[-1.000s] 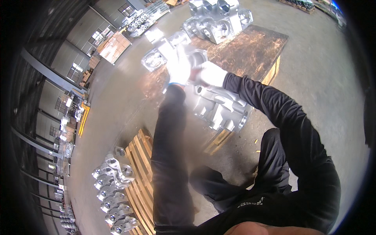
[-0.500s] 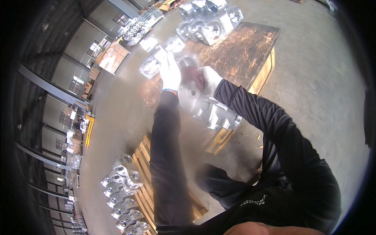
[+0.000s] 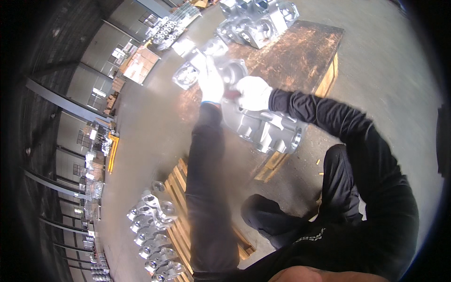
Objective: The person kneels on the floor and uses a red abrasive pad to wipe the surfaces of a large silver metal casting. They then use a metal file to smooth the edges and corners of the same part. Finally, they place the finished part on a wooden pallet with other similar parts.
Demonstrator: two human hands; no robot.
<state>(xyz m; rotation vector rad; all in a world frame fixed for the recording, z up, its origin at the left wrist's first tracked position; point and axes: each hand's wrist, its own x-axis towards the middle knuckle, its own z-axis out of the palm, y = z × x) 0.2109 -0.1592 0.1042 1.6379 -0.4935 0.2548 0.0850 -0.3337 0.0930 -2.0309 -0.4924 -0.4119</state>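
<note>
From the head view, I see the worker bent over a big silvery casting [image 3: 268,131] lying on the near end of a scuffed brown tabletop [image 3: 303,54]. The right hand [image 3: 254,93], in a white glove, is curled in a fist round something dark red [image 3: 232,94] — small and blurred, so I can't tell its kind. That red piece sits over the casting's upper part, between the two hands. The left hand [image 3: 211,84], gloved too, reaches forward with its fingers seemingly straight, at the casting's left side — glare washes it out, and I can't tell whether it grips or merely rests there. More castings [image 3: 256,26] stand at the table's far end. Low at the worker's left, a slatted wooden pallet [image 3: 179,227] carries a row of smaller metal brackets [image 3: 154,244].
</note>
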